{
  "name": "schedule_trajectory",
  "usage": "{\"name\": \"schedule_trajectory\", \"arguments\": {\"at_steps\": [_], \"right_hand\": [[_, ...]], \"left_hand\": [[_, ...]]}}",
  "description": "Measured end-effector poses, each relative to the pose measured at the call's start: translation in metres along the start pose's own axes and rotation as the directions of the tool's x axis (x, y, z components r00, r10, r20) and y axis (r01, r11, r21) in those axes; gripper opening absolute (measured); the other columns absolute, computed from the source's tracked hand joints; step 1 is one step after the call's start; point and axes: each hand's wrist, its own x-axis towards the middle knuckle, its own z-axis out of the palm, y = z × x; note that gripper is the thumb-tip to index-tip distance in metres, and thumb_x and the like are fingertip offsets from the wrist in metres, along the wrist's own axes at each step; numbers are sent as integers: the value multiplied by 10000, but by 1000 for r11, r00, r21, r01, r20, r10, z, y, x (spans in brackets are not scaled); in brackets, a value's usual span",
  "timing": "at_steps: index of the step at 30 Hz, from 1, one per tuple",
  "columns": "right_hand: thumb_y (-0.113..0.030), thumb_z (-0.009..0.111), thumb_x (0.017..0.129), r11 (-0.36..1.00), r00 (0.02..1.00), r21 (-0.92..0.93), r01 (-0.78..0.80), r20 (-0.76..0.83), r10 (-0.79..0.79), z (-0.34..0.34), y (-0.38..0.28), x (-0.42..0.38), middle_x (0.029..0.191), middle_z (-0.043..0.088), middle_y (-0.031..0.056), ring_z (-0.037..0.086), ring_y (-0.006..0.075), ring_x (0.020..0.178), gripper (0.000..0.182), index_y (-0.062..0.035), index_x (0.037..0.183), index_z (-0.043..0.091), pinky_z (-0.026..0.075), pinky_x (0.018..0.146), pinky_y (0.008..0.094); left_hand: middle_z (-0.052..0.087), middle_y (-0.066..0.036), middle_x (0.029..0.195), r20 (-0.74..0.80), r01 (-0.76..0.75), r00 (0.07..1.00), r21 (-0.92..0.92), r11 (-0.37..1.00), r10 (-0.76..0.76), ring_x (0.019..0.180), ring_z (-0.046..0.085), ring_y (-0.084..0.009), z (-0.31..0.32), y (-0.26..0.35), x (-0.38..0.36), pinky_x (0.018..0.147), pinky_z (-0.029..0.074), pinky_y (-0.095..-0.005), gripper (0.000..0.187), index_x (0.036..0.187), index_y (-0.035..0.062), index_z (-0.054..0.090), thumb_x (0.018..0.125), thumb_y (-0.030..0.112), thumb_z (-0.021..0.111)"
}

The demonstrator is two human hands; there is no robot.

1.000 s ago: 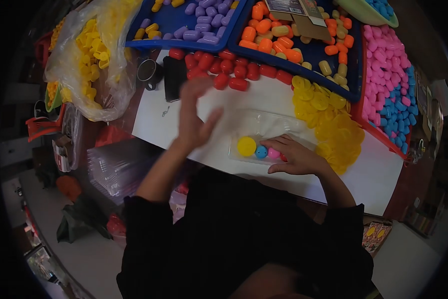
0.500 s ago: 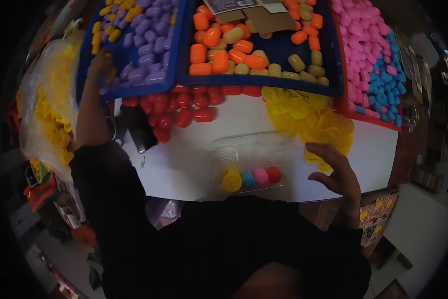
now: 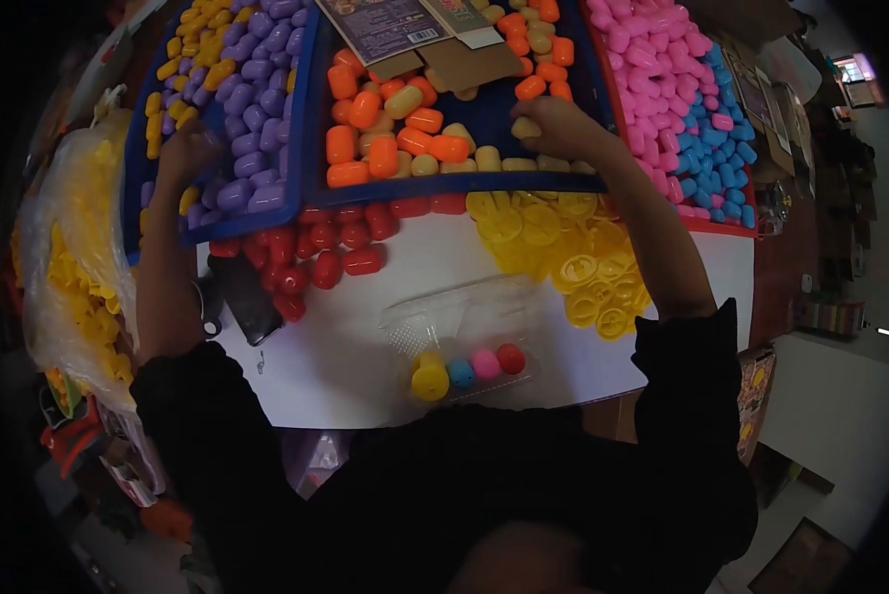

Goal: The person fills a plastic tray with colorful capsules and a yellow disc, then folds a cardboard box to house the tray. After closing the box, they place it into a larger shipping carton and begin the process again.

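My left hand (image 3: 189, 153) reaches into the blue tray of purple capsules (image 3: 250, 143) and yellow capsules; its fingers are smeared, so what they hold cannot be made out. In the other blue tray (image 3: 444, 182), my right hand (image 3: 551, 129) has its fingers closed on a beige capsule (image 3: 526, 128), near orange capsules (image 3: 426, 120). Close to my body, a clear plastic package (image 3: 435, 317) lies open on the table, with a yellow piece (image 3: 430, 376), a blue piece (image 3: 461, 373), a pink piece (image 3: 485, 364) and a red piece (image 3: 510, 358) in a row.
Red capsules (image 3: 328, 269) and yellow discs (image 3: 580, 270) lie on the white table (image 3: 336, 366). A red tray (image 3: 707, 227) holds pink and blue capsules. Cardboard (image 3: 474, 65) rests over the middle tray. A black object (image 3: 247, 298) and a bag of yellow pieces (image 3: 78, 267) are at left.
My right hand has moved from beside the yellow discs up into the middle tray and closed on a beige capsule. My left hand stays in the left tray. The whole view has shifted slightly.
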Motion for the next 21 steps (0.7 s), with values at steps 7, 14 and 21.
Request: {"name": "schedule_trajectory", "arguments": {"at_steps": [7,14,21], "right_hand": [[-74,586,725,932,956,-330,-153,-288,55,17,38,38,929,609,138,588,304,929,411,-89,1130,519,490,752,419],[-144,635,780,991,850,17,133,-515,-105,-27,-19,-43,943,624,97,626,232,833,351,-66,1108,539,498,760,331],[-208,700,732,883,971,426,198,-210,-116,39,-156,-186,985,608,142,603,302,876,389,-36,1054,569,478,744,353]], "left_hand": [[560,-86,952,103,23,961,-955,-296,-256,765,526,-120,-43,43,-82,629,440,-171,368,1093,-2,533,853,269,597],[560,-55,971,268,300,902,-953,-44,340,807,550,-139,-32,176,-204,657,459,-217,401,1083,59,569,772,286,682],[572,-21,914,535,-319,623,-493,809,571,836,567,-149,-10,279,-254,725,465,-306,321,969,39,584,762,268,672]]}}
